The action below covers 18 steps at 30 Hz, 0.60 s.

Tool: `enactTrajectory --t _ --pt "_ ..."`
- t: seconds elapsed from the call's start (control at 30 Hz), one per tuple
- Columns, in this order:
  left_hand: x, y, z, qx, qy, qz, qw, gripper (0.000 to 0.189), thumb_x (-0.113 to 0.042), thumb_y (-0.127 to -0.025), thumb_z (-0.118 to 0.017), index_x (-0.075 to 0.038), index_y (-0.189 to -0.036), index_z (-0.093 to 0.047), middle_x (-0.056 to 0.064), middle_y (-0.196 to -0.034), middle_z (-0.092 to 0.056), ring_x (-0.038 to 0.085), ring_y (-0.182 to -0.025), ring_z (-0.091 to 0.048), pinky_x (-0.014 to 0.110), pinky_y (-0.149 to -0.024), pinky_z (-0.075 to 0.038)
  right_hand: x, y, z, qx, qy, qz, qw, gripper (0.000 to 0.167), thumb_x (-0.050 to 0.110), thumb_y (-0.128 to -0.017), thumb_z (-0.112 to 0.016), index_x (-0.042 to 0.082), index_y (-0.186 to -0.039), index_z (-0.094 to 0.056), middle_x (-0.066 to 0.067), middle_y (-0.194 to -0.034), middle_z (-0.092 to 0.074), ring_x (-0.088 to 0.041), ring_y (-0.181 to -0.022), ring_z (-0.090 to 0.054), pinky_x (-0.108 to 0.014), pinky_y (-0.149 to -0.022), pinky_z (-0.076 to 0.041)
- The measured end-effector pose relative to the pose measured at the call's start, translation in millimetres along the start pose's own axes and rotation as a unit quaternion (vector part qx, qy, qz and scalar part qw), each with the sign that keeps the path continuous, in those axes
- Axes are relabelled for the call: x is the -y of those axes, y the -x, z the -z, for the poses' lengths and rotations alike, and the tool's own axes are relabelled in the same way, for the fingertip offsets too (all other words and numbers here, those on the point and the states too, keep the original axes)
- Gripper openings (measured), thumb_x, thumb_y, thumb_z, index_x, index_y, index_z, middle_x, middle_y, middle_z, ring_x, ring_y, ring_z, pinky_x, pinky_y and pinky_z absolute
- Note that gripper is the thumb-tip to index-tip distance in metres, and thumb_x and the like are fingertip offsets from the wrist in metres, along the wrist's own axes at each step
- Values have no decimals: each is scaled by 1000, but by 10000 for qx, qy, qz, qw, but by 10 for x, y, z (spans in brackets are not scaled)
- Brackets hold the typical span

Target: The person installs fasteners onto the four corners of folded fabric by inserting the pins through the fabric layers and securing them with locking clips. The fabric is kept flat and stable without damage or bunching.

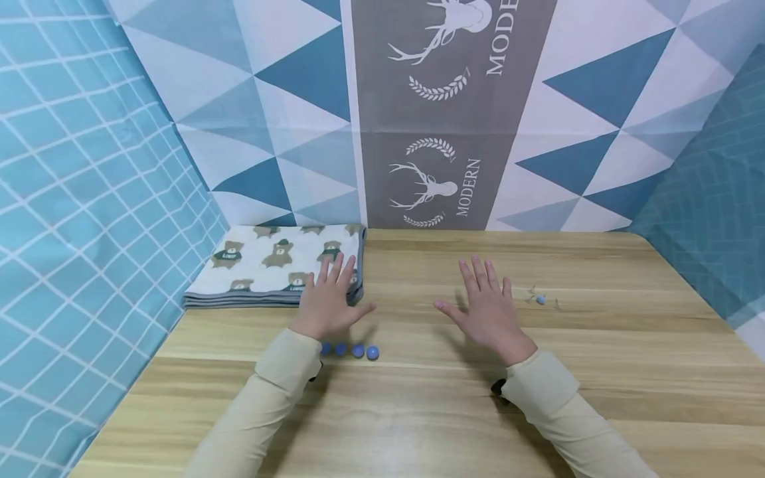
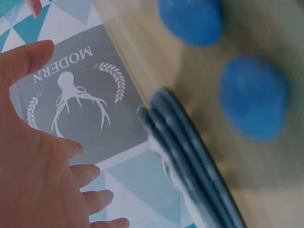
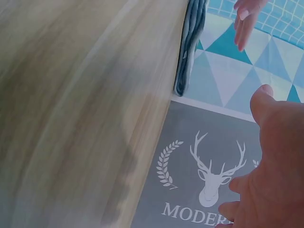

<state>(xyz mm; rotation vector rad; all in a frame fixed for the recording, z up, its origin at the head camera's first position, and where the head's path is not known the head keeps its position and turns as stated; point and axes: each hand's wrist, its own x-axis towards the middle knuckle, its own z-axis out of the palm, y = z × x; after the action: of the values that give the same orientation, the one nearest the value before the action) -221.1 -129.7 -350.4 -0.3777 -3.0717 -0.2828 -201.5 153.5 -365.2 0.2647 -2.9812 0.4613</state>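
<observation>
My left hand (image 1: 327,305) is held above the wooden table with its fingers spread, holding nothing. Under its wrist lies a row of several small blue balls (image 1: 373,352), partly covered by the sleeve; two of these blue lumps (image 2: 254,99) look large and blurred in the left wrist view. The left fingers overlap the front right corner of a folded bear-print blanket (image 1: 277,255) in the head view. To the right, my right hand (image 1: 487,312) is also raised with spread fingers and nothing in it. Beyond it lies a small blue piece (image 1: 540,300) among tiny thin pieces, too small to make out.
The wooden table (image 1: 418,411) meets a patterned cloth wall (image 1: 430,119) with deer and triangles at the back. A blue grid-patterned cloth (image 1: 72,199) borders the left side, and a teal cloth (image 1: 711,172) hangs on the right.
</observation>
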Motion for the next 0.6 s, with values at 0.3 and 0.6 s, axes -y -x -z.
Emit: enactTrajectory --t 0.3,0.6 --pt "376 -230 123 807 534 18 9953 87 -60 -93 -43 -8 -155 -10 20 -162 -4 45 -149 -4 67 -115 -15 -30 -1 14 82 -37 -2 10000 94 66 -90 -47 13 -156 -6 -13 -163 1 -38 -151 4 -65 -118 0" --pt "1145 -555 338 1336 745 453 9872 90 -58 -96 -40 3 -153 -8 33 -157 -7 51 -144 -9 66 -115 -16 -77 -29 14 55 60 61 9999 94 66 -90 -46 12 -156 -7 -13 -163 0 -38 -151 2 -65 -118 -2"
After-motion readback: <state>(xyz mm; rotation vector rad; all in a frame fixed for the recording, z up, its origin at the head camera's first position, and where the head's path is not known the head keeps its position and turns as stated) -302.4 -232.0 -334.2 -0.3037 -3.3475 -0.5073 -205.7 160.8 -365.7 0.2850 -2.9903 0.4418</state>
